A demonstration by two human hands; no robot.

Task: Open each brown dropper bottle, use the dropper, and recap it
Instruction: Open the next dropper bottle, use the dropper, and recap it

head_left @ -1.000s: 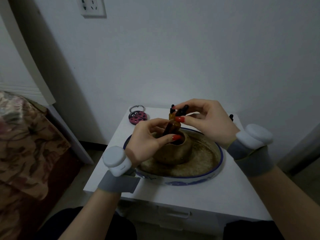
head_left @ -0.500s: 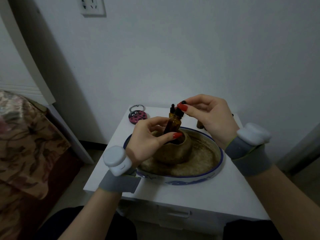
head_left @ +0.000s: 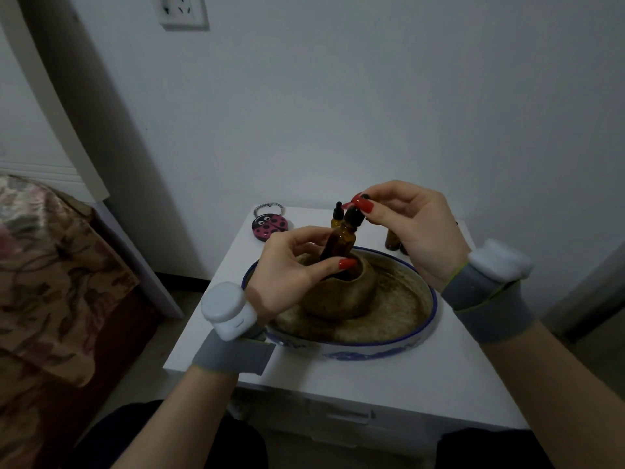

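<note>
My left hand (head_left: 287, 269) grips a brown dropper bottle (head_left: 340, 243), tilted slightly, above the mouth of a brown clay pot (head_left: 351, 292). My right hand (head_left: 411, 228) pinches the bottle's black dropper cap (head_left: 355, 216) at the bulb with thumb and forefinger. The cap sits on the bottle's neck. A second brown dropper bottle (head_left: 336, 218) stands upright just behind it. Further brown bottles (head_left: 392, 240) stand at the back right, mostly hidden by my right hand.
The clay pot sits in a blue-rimmed ceramic dish (head_left: 422, 330) on a small white table (head_left: 389, 374) against the wall. A ladybug-shaped pink case (head_left: 269, 225) with a coiled ring lies at the back left. A floral-covered bed (head_left: 50, 272) is to the left.
My right hand rose from beside the bottle to pinching the top of the dropper bulb. The bottle stays in my left hand over the pot.
</note>
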